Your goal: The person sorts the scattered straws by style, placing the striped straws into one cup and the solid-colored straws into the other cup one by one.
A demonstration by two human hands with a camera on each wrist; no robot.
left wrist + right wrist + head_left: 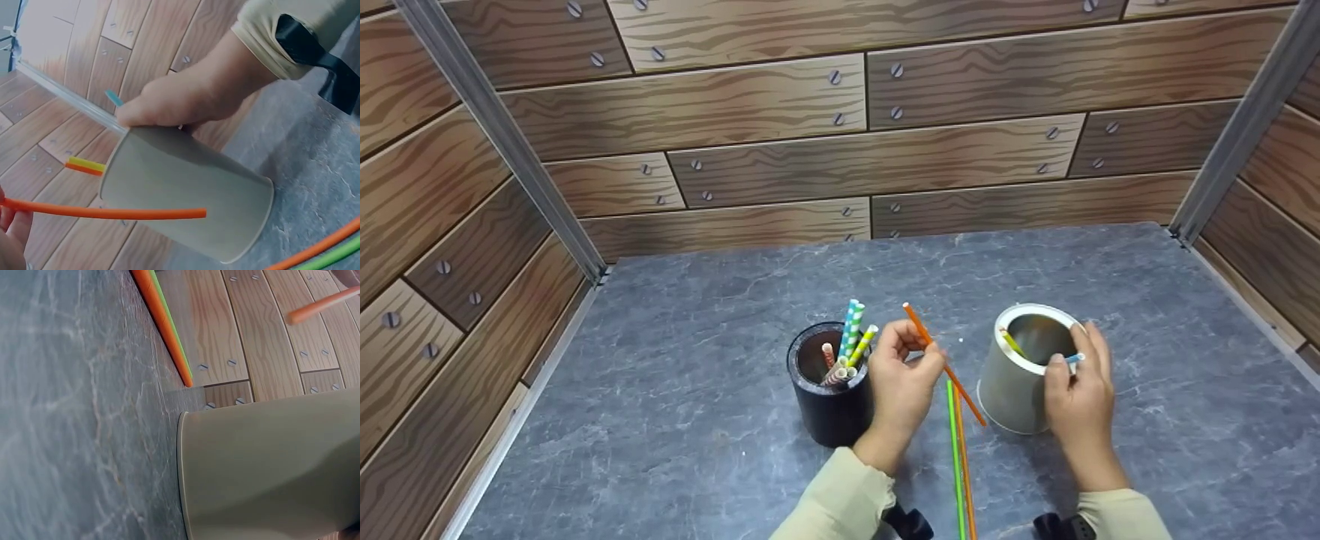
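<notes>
My left hand [904, 375] pinches an orange straw [960, 391] between thumb and fingers. The straw slants between the two containers, its lower end close to the pale grey canister [1009, 390]. On that canister's right side, my right hand [1081, 397] grips the wall near the rim. Inside it, a yellow straw [1012, 343] leans on the left, and a blue straw [1075, 358] pokes up between the right thumb and fingers. In the left wrist view, yellow and orange ends [84, 166] stick out of the canister's mouth.
A black cup [829, 412] stands left of my left hand, holding several patterned straws [855, 334]. A green straw [955, 457] and another orange straw [964, 465] lie side by side on the grey marbled table [660, 420]. Wood-patterned panels [780, 105] enclose the table.
</notes>
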